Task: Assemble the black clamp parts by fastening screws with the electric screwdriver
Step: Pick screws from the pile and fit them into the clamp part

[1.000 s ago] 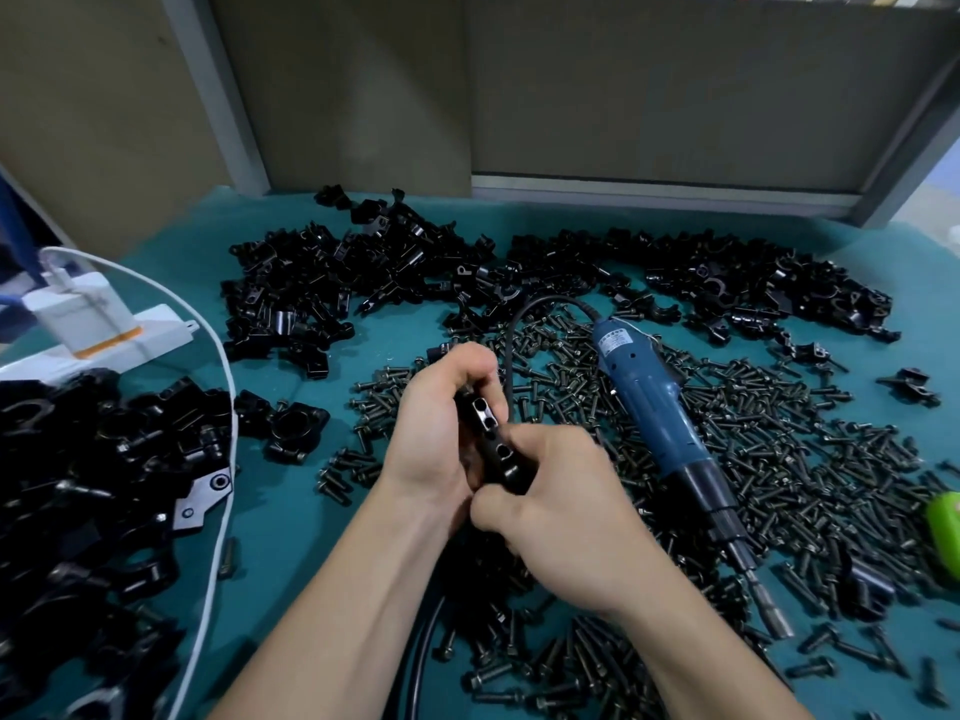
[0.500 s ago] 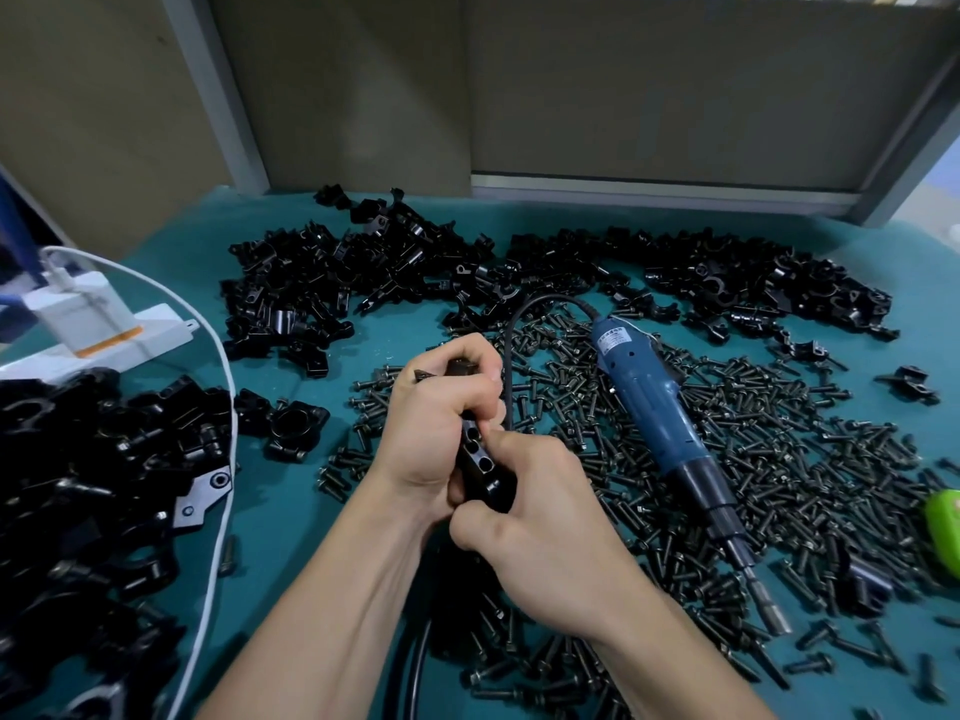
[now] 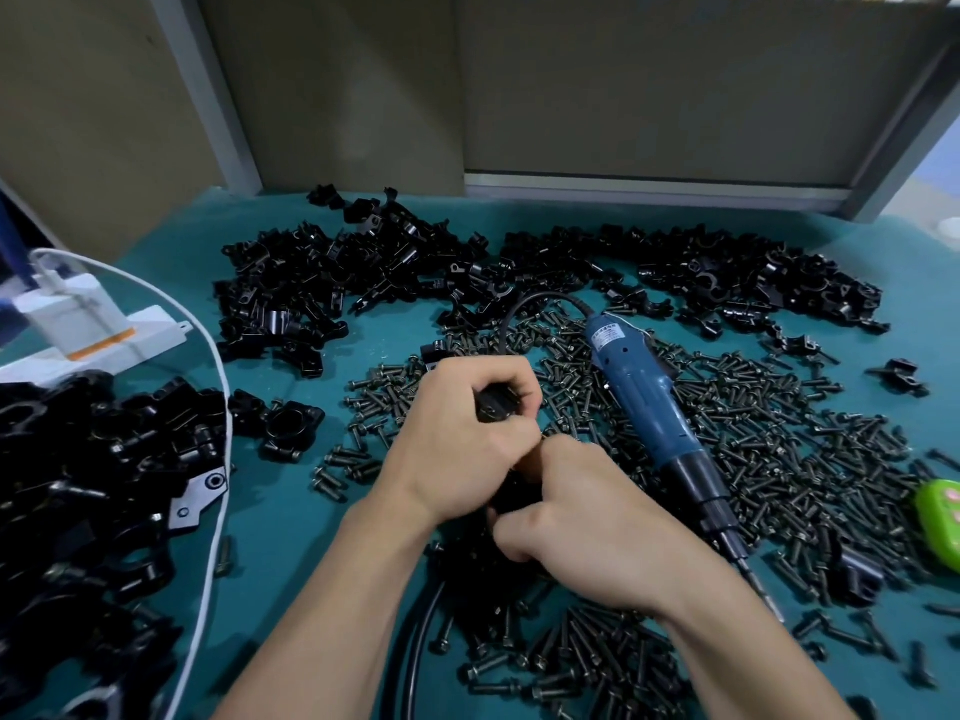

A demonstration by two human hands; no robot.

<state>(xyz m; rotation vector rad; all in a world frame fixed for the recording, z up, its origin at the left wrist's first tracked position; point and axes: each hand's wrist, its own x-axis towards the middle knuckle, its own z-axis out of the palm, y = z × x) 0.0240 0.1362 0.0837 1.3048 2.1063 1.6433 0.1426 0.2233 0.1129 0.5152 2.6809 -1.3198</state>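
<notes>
At tabletop centre | I saw left hand, right hand gripping clamp part | electric screwdriver lay just right, bit nearward.

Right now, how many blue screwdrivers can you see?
1. The screwdriver lies on the screws, just right of the hands. The left hand and right hand hold a clamp instead. More could be hidden outside the view.

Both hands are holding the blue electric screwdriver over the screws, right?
Not quite. The left hand and right hand are holding a black clamp part over the screws. The blue electric screwdriver lies on the screws beside them, with no hand on it, as the head view shows.
</notes>
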